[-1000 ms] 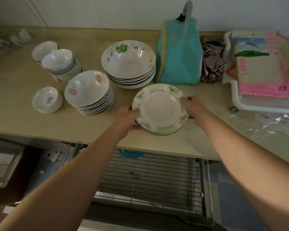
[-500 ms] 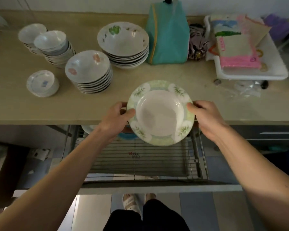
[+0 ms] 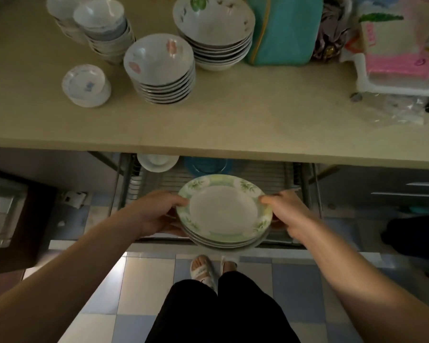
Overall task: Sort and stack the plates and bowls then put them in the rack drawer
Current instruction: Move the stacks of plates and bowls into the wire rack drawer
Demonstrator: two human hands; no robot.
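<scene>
the stack of plates [image 3: 224, 214] is held level above the open rack drawer [image 3: 305, 184], grasped at opposite rims by the left hand [image 3: 156, 214] and right hand [image 3: 286, 211], so nothing slides; bowls [image 3: 162, 70] wait on the desk [image 3: 233, 125].

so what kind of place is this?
Most likely a home kitchen: stacked bowls on a beige countertop, a pull-out wire rack drawer beneath it, and both hands lowering green-rimmed plates toward it.
</scene>
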